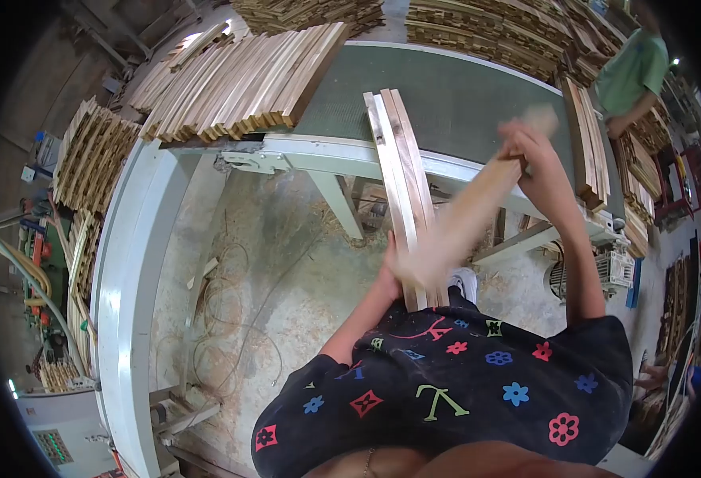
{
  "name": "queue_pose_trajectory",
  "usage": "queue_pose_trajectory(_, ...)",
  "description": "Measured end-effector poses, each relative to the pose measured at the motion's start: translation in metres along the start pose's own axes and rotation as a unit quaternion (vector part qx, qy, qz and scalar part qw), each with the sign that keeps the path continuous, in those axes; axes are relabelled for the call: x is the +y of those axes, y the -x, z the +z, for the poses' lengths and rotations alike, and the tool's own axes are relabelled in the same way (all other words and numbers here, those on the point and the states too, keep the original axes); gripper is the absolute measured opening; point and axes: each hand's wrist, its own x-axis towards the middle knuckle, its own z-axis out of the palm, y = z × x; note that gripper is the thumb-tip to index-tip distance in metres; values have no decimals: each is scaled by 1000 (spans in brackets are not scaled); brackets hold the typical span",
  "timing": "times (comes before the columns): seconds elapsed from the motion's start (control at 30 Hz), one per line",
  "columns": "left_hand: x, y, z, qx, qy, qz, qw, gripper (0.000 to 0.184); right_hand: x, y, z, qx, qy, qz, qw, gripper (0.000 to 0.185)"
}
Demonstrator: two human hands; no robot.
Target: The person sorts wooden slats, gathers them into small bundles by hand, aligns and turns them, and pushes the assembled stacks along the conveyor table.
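Note:
Several narrow wooden strips (402, 171) lean side by side across the table's near edge, their lower ends against my shirt. My left hand (389, 271) is closed around the side of these strips near their lower end; some of its fingers are hidden. My right hand (523, 147) grips another wooden strip (470, 211) by its upper part. That strip is smeared by motion and slants across in front of the leaning ones, its lower end close to my left hand.
A green-topped table (462, 103) with a pale metal frame stands ahead. A row of wooden strips (247, 80) lies at its left, more strips (585, 143) at its right. A person in a green shirt (633, 72) stands at the far right. Loose cable (235, 342) lies on the floor.

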Motion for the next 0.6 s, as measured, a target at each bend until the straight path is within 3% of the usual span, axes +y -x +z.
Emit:
queue_pose_trajectory(0.03,8,13,40,65,-42,30,997,111,9,-5,11,86,51,-52,994,34)
queue_pose_trajectory(0.13,10,-17,-10,-159,4,4,987,113,36,-31,51,66,21,-132,989,25)
queue_pose_trajectory(0.27,34,-25,39,-33,7,26,999,115,35,-39,122,-22,-133,-64,989,24)
queue_pose_trajectory(0.4,40,-25,39,-45,-28,43,998,104,50,-45,160,-64,-153,-35,986,24)
queue_pose_trajectory(0.47,36,-30,23,10,-43,70,997,100,44,-44,162,-88,-153,-19,984,27)
queue_pose_trajectory(0.57,31,-31,23,36,-31,75,996,96,34,-40,170,-31,-298,129,945,33)
queue_pose_trajectory(0.6,31,-32,26,33,-22,74,996,95,27,-39,168,-41,-286,149,946,37)
